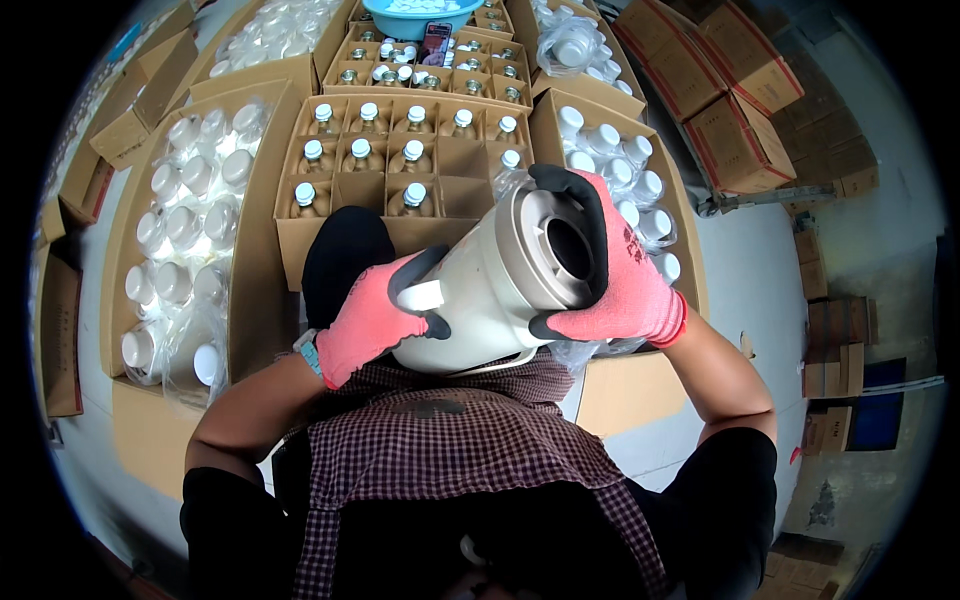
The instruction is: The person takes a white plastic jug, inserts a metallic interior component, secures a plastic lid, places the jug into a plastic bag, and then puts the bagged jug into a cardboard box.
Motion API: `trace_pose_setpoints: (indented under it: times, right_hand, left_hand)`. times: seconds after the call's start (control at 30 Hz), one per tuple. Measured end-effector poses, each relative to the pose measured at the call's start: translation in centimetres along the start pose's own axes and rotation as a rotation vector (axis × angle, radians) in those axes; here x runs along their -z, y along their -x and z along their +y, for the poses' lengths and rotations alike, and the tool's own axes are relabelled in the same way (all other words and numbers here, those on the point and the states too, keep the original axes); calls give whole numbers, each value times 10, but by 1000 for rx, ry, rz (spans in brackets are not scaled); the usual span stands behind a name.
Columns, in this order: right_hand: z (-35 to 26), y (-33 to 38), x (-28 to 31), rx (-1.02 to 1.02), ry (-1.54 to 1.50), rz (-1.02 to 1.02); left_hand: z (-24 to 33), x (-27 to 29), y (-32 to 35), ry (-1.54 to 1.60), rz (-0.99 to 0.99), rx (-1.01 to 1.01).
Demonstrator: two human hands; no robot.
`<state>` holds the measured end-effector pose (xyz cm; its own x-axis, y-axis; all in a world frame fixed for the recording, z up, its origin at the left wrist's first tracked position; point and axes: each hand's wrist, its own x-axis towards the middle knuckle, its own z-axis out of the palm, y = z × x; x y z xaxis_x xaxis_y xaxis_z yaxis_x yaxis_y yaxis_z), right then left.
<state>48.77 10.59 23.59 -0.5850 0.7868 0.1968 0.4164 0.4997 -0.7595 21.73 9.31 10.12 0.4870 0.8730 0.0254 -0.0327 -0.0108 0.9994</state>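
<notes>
I hold a large cream-white jug-like bottle (490, 290) tilted on its side in front of my chest, its open mouth facing up and right. My left hand (375, 315), in a pink glove with black fingertips, grips the bottle's side and pinches a small white cap (420, 296). My right hand (615, 270), gloved the same way, wraps over the bottle's wide neck and mouth. Just beyond the bottle stands an open cardboard box with dividers (455, 165) holding several capped bottles, with some cells empty.
Cardboard boxes of white-capped bottles in clear plastic lie at the left (185, 210) and right (625, 170). Further back are more divided boxes of bottles, a blue basin (420, 18) and a phone (434, 42). Stacked sealed cartons (735, 110) stand at the right.
</notes>
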Motion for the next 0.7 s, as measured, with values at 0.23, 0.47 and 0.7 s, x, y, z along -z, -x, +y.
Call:
trace_pose_setpoints:
  times: [0.23, 0.47, 0.7]
  right_hand:
    - [1, -7, 44, 372, 428, -211]
    - [-34, -33, 24, 150, 894, -364]
    - [31, -55, 28, 321, 696, -203]
  left_hand:
    - [2, 21, 13, 104, -141, 60]
    - [-11, 32, 19, 115, -49, 142]
    - [21, -9, 25, -65, 221, 195]
